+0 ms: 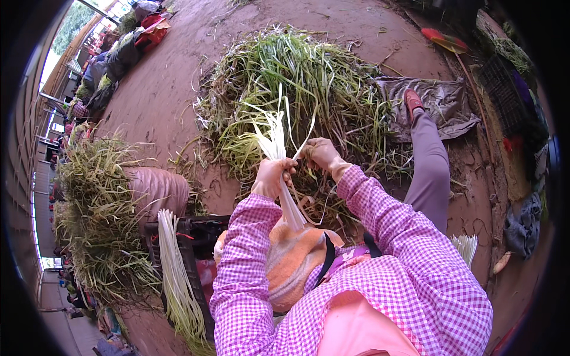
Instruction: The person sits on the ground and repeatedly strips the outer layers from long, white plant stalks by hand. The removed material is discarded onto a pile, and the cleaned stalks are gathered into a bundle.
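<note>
From my distant seat, I see the left hand [274,177] closed around the bundle [274,141] of pale stalks, its ends spread above the fist and its tail hanging toward the orange cloth [288,261] on the lap. The right hand [323,155] is just beside it, fingers curled narrow near a thin strip [310,132]; I can't tell whether they pinch it. If the left grip slackens, I'd expect stalks to slide out unevenly; a hard tug on the strip could snap it or drag neighbours along. Beyond the hands lies the heap [320,89] of green leaves, close enough that loose ends might snag. Left, a finished-looking sheaf [173,255] leans on the dark crate [199,285]; a sleeve brushing it might tip it.
</note>
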### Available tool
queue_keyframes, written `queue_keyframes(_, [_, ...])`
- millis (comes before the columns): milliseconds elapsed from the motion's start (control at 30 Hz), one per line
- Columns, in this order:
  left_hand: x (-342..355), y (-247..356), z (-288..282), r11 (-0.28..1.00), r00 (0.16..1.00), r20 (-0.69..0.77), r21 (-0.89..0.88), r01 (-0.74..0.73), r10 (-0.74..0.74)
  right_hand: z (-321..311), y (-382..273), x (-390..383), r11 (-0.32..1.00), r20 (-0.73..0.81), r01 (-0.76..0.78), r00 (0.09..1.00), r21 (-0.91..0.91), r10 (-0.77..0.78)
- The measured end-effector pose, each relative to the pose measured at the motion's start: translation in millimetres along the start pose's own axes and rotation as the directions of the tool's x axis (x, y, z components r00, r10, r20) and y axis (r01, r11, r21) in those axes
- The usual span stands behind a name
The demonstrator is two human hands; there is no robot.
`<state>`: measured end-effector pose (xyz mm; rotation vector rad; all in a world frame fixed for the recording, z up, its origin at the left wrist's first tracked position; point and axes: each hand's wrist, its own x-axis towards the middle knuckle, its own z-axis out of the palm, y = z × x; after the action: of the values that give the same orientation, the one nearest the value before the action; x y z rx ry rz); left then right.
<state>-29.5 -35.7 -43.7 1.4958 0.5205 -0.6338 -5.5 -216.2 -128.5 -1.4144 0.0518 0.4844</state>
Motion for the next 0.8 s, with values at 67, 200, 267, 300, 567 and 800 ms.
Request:
queue_keyframes(67, [0,0,-3,0.998,0.999,0.029,-0.058,-0.039,0.041,-15,4,3,0.966,-0.255,-0.241,0.944,-0.096,0.211])
queue_keyframes(200, [5,6,-23,0.984,0.995,0.075,-0.169,-0.055,0.069,-34,22,-17,0.225,-0.241,-0.277,0.954,-0.934,0.176])
queue_keyframes(267, [11,11,-32,0.964,0.991,0.109,-0.262,-0.042,0.073,-25,37,-40,0.956,0.007,-0.142,0.989,-0.255,0.149])
queue_keyframes(300, [13,14,-36,0.952,0.988,0.128,-0.304,-0.045,0.088,-20,43,-53,0.994,0.238,-0.088,0.969,0.070,0.069])
queue_keyframes(567, [7,34,-38,0.922,0.953,-0.104,-0.241,-0.302,0.285,30,50,-91,0.980,0.144,0.002,0.989,-0.201,0.027])
queue_keyframes(800, [17,13,-8,0.893,0.990,0.005,-0.433,-0.123,0.139,20,28,-77,0.776,0.331,0.262,0.941,-0.574,-0.073])
